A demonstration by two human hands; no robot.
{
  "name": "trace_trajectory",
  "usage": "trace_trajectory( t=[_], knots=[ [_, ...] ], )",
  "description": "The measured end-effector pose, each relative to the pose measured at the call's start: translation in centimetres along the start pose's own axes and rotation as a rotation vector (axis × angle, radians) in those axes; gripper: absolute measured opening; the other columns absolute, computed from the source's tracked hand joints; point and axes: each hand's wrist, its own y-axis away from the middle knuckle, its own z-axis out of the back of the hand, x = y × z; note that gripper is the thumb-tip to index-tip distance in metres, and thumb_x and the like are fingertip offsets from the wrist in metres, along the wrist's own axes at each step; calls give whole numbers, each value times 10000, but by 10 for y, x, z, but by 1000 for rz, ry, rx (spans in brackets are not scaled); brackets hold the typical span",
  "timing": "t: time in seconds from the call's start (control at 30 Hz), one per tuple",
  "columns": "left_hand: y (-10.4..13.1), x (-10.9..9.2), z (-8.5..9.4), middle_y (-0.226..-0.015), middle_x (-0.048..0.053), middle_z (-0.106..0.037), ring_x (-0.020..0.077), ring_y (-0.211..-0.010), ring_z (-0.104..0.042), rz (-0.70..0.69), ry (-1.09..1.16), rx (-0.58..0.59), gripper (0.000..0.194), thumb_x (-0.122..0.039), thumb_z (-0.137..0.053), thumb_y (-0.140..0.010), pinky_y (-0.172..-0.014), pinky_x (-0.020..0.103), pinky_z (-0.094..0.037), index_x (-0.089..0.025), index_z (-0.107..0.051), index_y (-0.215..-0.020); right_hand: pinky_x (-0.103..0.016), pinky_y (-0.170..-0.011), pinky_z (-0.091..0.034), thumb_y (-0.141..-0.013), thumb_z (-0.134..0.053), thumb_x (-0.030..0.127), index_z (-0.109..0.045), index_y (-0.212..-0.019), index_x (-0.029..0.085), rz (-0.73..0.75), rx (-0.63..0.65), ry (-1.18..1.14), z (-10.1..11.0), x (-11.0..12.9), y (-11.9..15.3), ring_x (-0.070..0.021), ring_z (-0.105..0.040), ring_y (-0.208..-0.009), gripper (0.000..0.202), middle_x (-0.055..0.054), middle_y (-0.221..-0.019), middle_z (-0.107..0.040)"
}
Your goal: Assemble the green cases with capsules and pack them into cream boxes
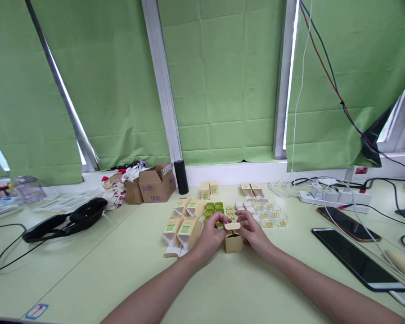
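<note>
A small brown cardboard box (233, 244) stands upright on the table in front of me, its top flap raised. My left hand (212, 233) pinches the left side of the flap between thumb and fingers. From the other side, my right hand (255, 233) grips the box near its top right corner, fingers bent. Just behind the hands lie green square cups (214, 207), small yellow pieces (230, 210), white pieces (245, 206) and clear cups with yellow centres (270, 211). Left of my hand, several boxes with green windows (185, 230) lie tilted with white flaps showing.
More small boxes (209, 189) and windowed boxes (253, 191) lie farther back. A large carton (157, 183) and a black cylinder (181, 177) stand by the wall. Phones (354, 256), cables and a power strip (335, 198) occupy the right; a black strapped device (87, 212) lies left.
</note>
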Motion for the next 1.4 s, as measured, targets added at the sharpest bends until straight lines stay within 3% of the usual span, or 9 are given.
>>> trace_trajectory(
  t=[0.17, 0.3, 0.4, 0.6, 0.8, 1.13, 1.4],
  knots=[
    [-1, 2, 0, -1054, 71, -754, 264, -1028, -644, 21, 7, -6, 136, -273, -746, -837, -917, 362, -425, -211, -642, -899, -243, -535, -419, -833, -680, 417, -605, -1172, 284, 134, -38, 10, 5, 5, 3, -151, -543, -725, 371, -36, -1126, -565],
    [-3, 6, 0, -1017, 55, -750, 245, -988, -637, 25, 11, -2, 130, -270, -749, -830, -903, 347, -418, -210, -645, -879, -306, -655, -503, -923, -663, 460, -644, -1154, 288, 343, -53, 142, 8, 12, 8, -204, -590, -835, 289, -64, -1154, -616],
    [-3, 7, 0, -998, 52, -738, 236, -960, -627, 31, 37, 2, 140, -265, -754, -813, -885, 337, -421, -209, -645, -880, -326, -668, -513, -949, -666, 441, -644, -1141, 297, 416, -42, 234, 7, 15, 12, -211, -598, -834, 241, -68, -1152, -621],
    [-1, 2, 1, -981, 58, -708, 239, -967, -621, 47, 143, 4, 135, -188, -677, -766, -879, 339, -451, -200, -668, -900, -332, -603, -489, -941, -683, 396, -660, -1120, 296, 468, -44, 279, 5, 15, 14, -214, -584, -791, 207, -76, -1146, -607],
    [-3, 1, 5, -1002, 75, -711, 262, -1033, -634, 32, 219, 20, 285, -135, -559, -673, -944, 367, -469, -198, -689, -920, -329, -572, -476, -963, -649, 322, -652, -1154, 298, 532, -13, 345, 7, 12, 14, -217, -570, -791, 193, -88, -1148, -602],
    [-1, -2, 3, -1027, 76, -688, 270, -1043, -627, 2, 143, 32, 155, -330, -633, -890, -943, 380, -462, -202, -676, -968, -307, -561, -477, -942, -632, 240, -630, -1187, 286, 635, 8, 439, 9, 7, 14, -198, -542, -775, 250, -74, -1125, -572],
    [2, -4, 2, -1039, 66, -679, 258, -1039, -606, -55, 45, 55, 183, -358, -639, -905, -944, 369, -417, -204, -660, -1001, -310, -577, -491, -950, -610, 219, -625, -1178, 281, 663, 23, 490, 10, 8, 16, -193, -554, -775, 237, -76, -1132, -562]
  ],
)
